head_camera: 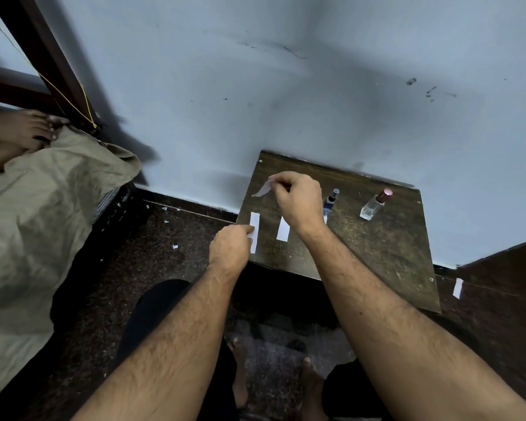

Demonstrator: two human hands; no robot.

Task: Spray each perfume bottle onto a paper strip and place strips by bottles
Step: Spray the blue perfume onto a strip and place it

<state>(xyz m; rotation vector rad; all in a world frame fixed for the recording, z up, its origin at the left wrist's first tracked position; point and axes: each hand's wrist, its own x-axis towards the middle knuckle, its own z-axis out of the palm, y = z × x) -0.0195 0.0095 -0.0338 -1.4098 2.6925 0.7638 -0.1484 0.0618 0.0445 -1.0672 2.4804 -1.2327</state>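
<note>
On a small dark wooden table against the wall, my right hand pinches a white paper strip above the table's back left part. My left hand has its curled fingers on the lower end of another white strip lying at the table's left edge. A third strip lies flat between my hands. A slim blue perfume bottle stands just right of my right hand, partly hidden by it. A clear square bottle with a pink cap stands further right.
The table sits against a pale blue wall. One loose strip lies on the dark floor to the table's right, and small paper scraps lie to its left. A bed with olive cloth and another person's foot is at left.
</note>
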